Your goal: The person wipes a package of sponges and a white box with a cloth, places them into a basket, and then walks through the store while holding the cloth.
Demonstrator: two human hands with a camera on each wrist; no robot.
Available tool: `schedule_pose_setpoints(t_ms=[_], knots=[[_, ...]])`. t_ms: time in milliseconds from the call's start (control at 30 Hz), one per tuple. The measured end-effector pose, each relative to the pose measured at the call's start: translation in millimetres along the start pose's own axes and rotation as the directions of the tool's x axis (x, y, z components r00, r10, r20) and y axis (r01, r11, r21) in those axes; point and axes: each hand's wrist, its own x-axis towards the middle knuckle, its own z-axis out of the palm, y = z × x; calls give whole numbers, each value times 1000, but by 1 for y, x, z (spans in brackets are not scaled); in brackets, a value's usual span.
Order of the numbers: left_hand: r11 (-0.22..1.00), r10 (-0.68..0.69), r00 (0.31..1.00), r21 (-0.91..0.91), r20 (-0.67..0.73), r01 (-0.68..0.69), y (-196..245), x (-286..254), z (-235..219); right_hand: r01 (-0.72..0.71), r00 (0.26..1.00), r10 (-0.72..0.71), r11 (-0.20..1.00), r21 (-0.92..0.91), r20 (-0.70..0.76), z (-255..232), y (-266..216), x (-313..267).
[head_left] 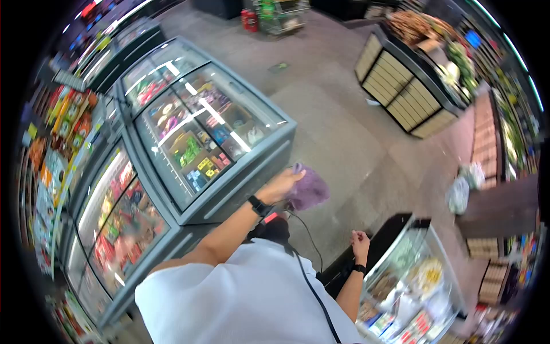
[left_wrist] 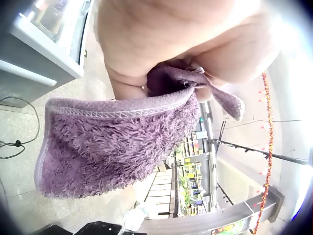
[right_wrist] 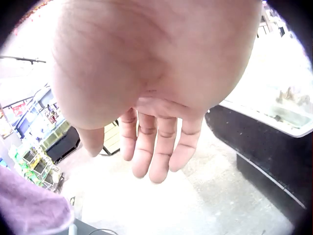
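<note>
My left hand (head_left: 281, 186) is stretched out in front of the body and grips a purple cloth (head_left: 309, 189) by its edge. Up close in the left wrist view, the cloth (left_wrist: 117, 142) has a shaggy pile and a stitched pale border, and it hangs down from the fingers. A short flap of it sticks out past the thumb side. My right hand (head_left: 360, 243) hangs beside the freezer case at the lower right, holding nothing. Its fingers (right_wrist: 159, 166) are loosely bent in the right wrist view.
Glass-topped freezers (head_left: 212, 123) full of packaged food line the left side. An open chilled case (head_left: 412, 281) stands at the lower right, a slatted produce stand (head_left: 401, 86) at the upper right. A cable (head_left: 309, 235) runs down near the body. Plastic bags (head_left: 458, 195) lie at right.
</note>
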Motion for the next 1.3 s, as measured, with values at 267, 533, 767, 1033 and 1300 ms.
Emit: schedule_pose_setpoints(t_ms=[267,533,767,1033,1300], knots=[[997,-29,981,59,-191,41,62,241,-25,-236,947,268,954,-183,175,-41,0,159],[996,56,990,75,-129,-47,185,440,-44,-411,884,406,911,-29,233,-78,-61,309],[998,40,920,56,-390,-20,229,579,-99,-315,844,429,883,-348,323,-65,-111,544],[988,130,747,24,-652,-151,347,690,-119,685,694,-18,325,-652,720,-44,-178,863],[935,185,667,-79,-721,-345,407,853,-238,-63,973,119,963,-263,199,104,-367,1118]])
